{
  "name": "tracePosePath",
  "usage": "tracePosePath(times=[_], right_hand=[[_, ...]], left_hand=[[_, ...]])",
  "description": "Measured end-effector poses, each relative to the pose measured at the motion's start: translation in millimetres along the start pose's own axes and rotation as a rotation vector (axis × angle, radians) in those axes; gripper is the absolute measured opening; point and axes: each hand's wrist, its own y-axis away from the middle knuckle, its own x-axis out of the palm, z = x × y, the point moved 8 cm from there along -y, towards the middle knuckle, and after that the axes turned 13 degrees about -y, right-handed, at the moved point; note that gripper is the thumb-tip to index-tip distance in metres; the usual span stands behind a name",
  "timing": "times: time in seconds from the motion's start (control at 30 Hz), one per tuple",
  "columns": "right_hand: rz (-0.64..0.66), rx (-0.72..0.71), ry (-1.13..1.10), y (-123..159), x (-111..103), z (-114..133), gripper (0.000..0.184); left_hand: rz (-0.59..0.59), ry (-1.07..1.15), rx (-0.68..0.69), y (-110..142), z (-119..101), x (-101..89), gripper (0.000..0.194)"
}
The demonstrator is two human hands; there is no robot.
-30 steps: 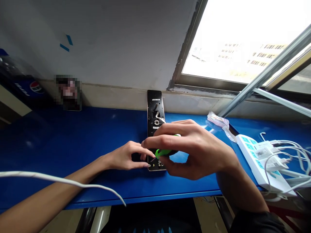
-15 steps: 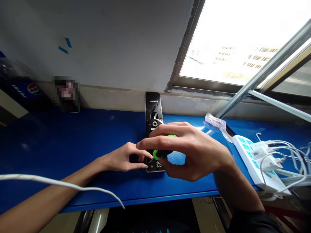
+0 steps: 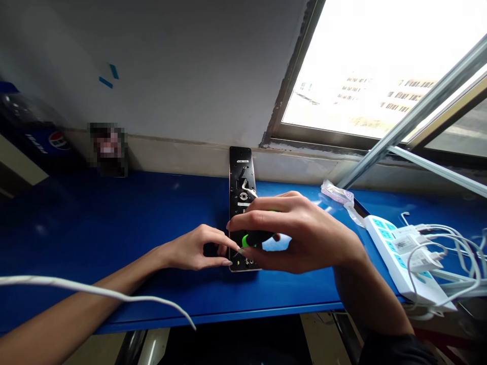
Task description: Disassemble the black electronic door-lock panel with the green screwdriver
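Observation:
A long black panel (image 3: 235, 195) lies on the blue table (image 3: 163, 203), its far end near the wall. Screws, a round fitting, small labels and a white cable (image 3: 248, 191) show on its upper face. My right hand (image 3: 304, 230) curls round a green and black screwdriver (image 3: 245, 240) above the panel's near half; much of the handle is hidden by the fingers. The thin shaft points down toward the panel's near left part. My left hand (image 3: 190, 248) grips the panel's near left edge, forefinger on top and thumb at the side, close to the screwdriver's shaft.
To the right stands a white power strip (image 3: 388, 253) with several plugs and cables. A clear plastic bag (image 3: 338, 193) lies behind it. A loose white cable (image 3: 95, 290) crosses above my left forearm. A cola bottle (image 3: 45, 144) stands far left, and a metal frame (image 3: 414, 114) slants before the window.
My right hand has turned about the screwdriver, its fingers closing lower over the handle and less green showing. The left hand keeps its place on the panel. The view has shifted slightly.

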Motion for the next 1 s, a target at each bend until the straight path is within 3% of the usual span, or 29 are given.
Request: tracePosePath(times=[0.17,0.37,0.57,1.0], right_hand=[[-0.006,-0.028,-0.005,0.7,-1.4,-1.3,0.023],[0.057,0.004,-0.092,1.5,2.4,-0.4,0.055],[-0.001,-0.018,0.001,0.9,-2.1,-1.9,0.026],[-0.009,-0.038,0.008,0.4,-0.3,-3.4,0.025]], left_hand=[[0.037,0.021,-0.02,-0.3,1.7,1.7,0.031],[0.03,0.014,-0.023,-0.7,-1.2,-0.5,0.031],[0.03,0.015,-0.006,0.4,1.4,0.1,0.031],[0.002,-0.059,0.004,-0.8,-5.8,5.1,0.022]])
